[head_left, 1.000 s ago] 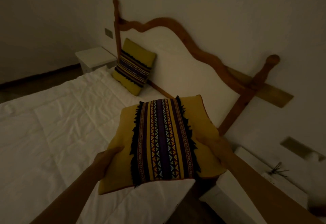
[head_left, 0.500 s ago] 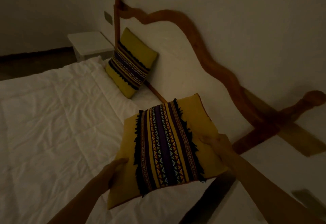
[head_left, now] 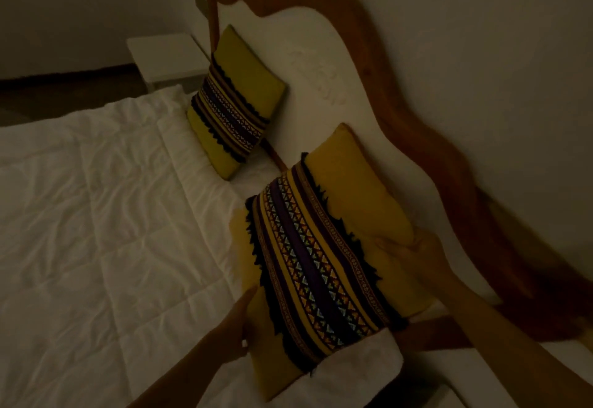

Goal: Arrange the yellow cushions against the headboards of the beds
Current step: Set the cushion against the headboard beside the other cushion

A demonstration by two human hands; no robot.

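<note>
Cushion [head_left: 324,247] tilted, stripes diag. toward headboard [head_left: 378,64]

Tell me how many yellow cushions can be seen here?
2. The far cushion leans on the headboard; the near cushion is held by the left hand and right hand.

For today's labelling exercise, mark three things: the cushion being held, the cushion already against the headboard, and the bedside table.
Held cushion [head_left: 321,256], head view, on its patterned centre band.
Placed cushion [head_left: 236,104], head view, on its patterned band.
Bedside table [head_left: 163,54], head view, on its white top.
</note>
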